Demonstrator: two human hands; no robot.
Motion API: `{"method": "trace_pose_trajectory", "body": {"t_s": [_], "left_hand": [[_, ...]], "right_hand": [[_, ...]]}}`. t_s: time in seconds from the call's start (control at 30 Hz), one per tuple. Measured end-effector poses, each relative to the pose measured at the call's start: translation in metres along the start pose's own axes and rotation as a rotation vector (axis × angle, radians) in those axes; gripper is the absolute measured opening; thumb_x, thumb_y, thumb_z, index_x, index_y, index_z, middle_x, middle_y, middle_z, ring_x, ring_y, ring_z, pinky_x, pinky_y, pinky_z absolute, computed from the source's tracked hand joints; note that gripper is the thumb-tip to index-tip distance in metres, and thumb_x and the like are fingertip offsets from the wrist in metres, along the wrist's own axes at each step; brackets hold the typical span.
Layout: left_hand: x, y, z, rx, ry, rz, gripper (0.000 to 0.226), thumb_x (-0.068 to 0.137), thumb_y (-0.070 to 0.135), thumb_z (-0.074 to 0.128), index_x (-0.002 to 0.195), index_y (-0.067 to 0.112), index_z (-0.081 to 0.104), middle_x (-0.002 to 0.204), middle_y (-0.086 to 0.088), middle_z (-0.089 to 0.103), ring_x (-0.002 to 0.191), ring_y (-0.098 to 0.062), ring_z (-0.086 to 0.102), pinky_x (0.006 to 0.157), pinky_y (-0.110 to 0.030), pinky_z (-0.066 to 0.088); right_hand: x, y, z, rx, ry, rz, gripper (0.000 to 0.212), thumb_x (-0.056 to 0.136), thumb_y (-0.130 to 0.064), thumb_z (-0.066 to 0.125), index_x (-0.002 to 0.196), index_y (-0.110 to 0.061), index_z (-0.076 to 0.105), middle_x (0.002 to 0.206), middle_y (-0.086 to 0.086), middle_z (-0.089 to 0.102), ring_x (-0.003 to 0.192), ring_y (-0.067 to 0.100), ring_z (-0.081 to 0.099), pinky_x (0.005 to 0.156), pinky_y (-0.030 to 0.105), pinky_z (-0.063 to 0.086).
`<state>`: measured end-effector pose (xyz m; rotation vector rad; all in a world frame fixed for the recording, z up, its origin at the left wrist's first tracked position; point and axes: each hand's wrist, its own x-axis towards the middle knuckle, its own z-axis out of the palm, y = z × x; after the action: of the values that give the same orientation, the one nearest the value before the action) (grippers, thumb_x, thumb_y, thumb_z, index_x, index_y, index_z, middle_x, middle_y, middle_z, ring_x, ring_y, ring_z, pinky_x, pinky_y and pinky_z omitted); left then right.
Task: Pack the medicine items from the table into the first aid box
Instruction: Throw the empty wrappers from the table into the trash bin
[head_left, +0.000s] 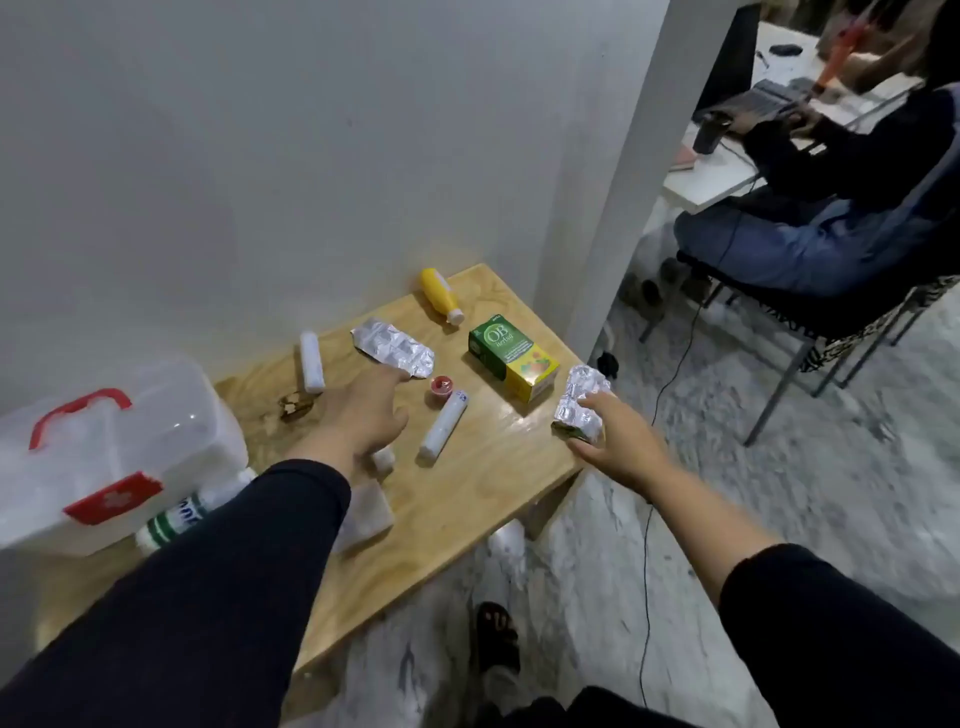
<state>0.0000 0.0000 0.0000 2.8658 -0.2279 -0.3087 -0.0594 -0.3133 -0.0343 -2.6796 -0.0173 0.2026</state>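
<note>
The clear first aid box (171, 415) with a red handle and latch stands shut at the table's left end. My left hand (363, 415) reaches over the table, its fingertips at the near edge of a silver blister strip (392, 345), fingers apart. My right hand (613, 441) grips a second silver blister strip (579, 400) at the table's right edge. Between the hands lie a white tube (444, 423), a small red-capped pot (443, 387) and a green and yellow carton (511, 358). A yellow bottle (440, 293) and a white roll (311, 361) lie farther back.
A green-striped white bottle (176, 519) and a white pad (366, 512) lie under my left sleeve on the wooden table (467, 499). White wall behind. To the right, a seated person (831, 208) on a chair, with a black cable on the marble floor.
</note>
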Motion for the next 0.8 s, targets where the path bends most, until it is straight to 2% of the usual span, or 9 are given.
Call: {"method": "trace_pose_trajectory", "body": {"t_s": [0.1, 0.27, 0.33, 0.43, 0.53, 0.6, 0.67, 0.73, 0.8], "left_hand": [[0.028, 0.0, 0.013, -0.062, -0.004, -0.018, 0.052, 0.088, 0.016, 0.055, 0.139, 0.022, 0.043, 0.148, 0.002, 0.042, 0.126, -0.025, 0.05, 0.092, -0.042, 0.05], [0.063, -0.002, 0.032, -0.057, -0.002, -0.068, 0.066, 0.09, 0.012, 0.055, 0.15, 0.016, 0.027, 0.158, -0.002, 0.028, 0.143, -0.025, 0.033, 0.104, -0.043, 0.043], [0.069, -0.003, 0.039, -0.018, -0.01, -0.08, 0.062, 0.092, 0.015, 0.051, 0.15, 0.017, 0.028, 0.157, -0.001, 0.03, 0.138, -0.027, 0.039, 0.099, -0.043, 0.046], [0.073, -0.007, 0.05, 0.059, 0.079, -0.037, 0.048, 0.096, 0.015, 0.047, 0.144, 0.017, 0.042, 0.152, -0.001, 0.041, 0.13, -0.028, 0.048, 0.086, -0.043, 0.05], [0.075, -0.007, 0.054, 0.117, 0.162, 0.005, 0.042, 0.092, 0.008, 0.053, 0.134, 0.01, 0.055, 0.137, -0.01, 0.058, 0.113, -0.034, 0.06, 0.068, -0.042, 0.049], [0.076, -0.006, 0.054, 0.17, 0.175, 0.034, 0.033, 0.088, 0.004, 0.055, 0.12, 0.005, 0.061, 0.112, -0.015, 0.069, 0.092, -0.038, 0.065, 0.057, -0.038, 0.043], [0.076, -0.006, 0.051, 0.202, 0.185, 0.061, 0.024, 0.085, 0.002, 0.055, 0.107, 0.005, 0.064, 0.09, -0.015, 0.071, 0.077, -0.038, 0.065, 0.053, -0.037, 0.045], [0.076, -0.007, 0.044, 0.174, 0.223, 0.059, 0.024, 0.083, 0.0, 0.057, 0.103, 0.007, 0.068, 0.086, -0.015, 0.072, 0.074, -0.038, 0.065, 0.053, -0.039, 0.048], [0.077, -0.005, 0.035, 0.085, 0.297, 0.038, 0.028, 0.083, -0.002, 0.059, 0.108, 0.007, 0.069, 0.091, -0.016, 0.072, 0.079, -0.04, 0.065, 0.059, -0.042, 0.051]], "right_hand": [[0.012, 0.016, 0.013, 0.021, 0.07, -0.046, 0.064, 0.077, -0.031, 0.075, 0.13, -0.006, 0.052, 0.145, 0.011, 0.046, 0.138, 0.024, 0.039, 0.114, 0.037, 0.029], [0.025, 0.035, 0.035, 0.023, 0.132, -0.138, 0.052, 0.082, -0.029, 0.068, 0.128, -0.011, 0.055, 0.143, 0.006, 0.049, 0.137, 0.019, 0.041, 0.114, 0.044, 0.035], [0.026, 0.039, 0.042, -0.002, 0.184, -0.165, 0.047, 0.085, -0.035, 0.061, 0.126, -0.01, 0.058, 0.14, 0.006, 0.053, 0.133, 0.019, 0.046, 0.111, 0.043, 0.04], [0.026, 0.043, 0.046, -0.045, 0.241, -0.206, 0.048, 0.087, -0.041, 0.053, 0.122, -0.01, 0.061, 0.136, 0.006, 0.058, 0.129, 0.02, 0.052, 0.107, 0.041, 0.044], [0.026, 0.046, 0.047, -0.068, 0.291, -0.266, 0.04, 0.087, -0.038, 0.057, 0.113, -0.009, 0.067, 0.127, 0.009, 0.064, 0.122, 0.024, 0.057, 0.1, 0.041, 0.049], [0.027, 0.046, 0.047, -0.07, 0.304, -0.298, 0.034, 0.087, -0.035, 0.058, 0.106, -0.009, 0.069, 0.121, 0.008, 0.068, 0.119, 0.025, 0.059, 0.099, 0.04, 0.049], [0.026, 0.044, 0.046, -0.052, 0.31, -0.301, 0.03, 0.089, -0.033, 0.055, 0.102, -0.01, 0.069, 0.117, 0.007, 0.07, 0.117, 0.023, 0.061, 0.1, 0.039, 0.049], [0.026, 0.04, 0.042, -0.003, 0.334, -0.261, 0.029, 0.091, -0.032, 0.051, 0.102, -0.012, 0.068, 0.113, 0.006, 0.071, 0.111, 0.02, 0.064, 0.1, 0.034, 0.048], [0.03, 0.036, 0.032, 0.049, 0.39, -0.209, 0.027, 0.09, -0.03, 0.05, 0.101, -0.014, 0.068, 0.103, 0.004, 0.074, 0.096, 0.017, 0.067, 0.083, 0.028, 0.053]]}}
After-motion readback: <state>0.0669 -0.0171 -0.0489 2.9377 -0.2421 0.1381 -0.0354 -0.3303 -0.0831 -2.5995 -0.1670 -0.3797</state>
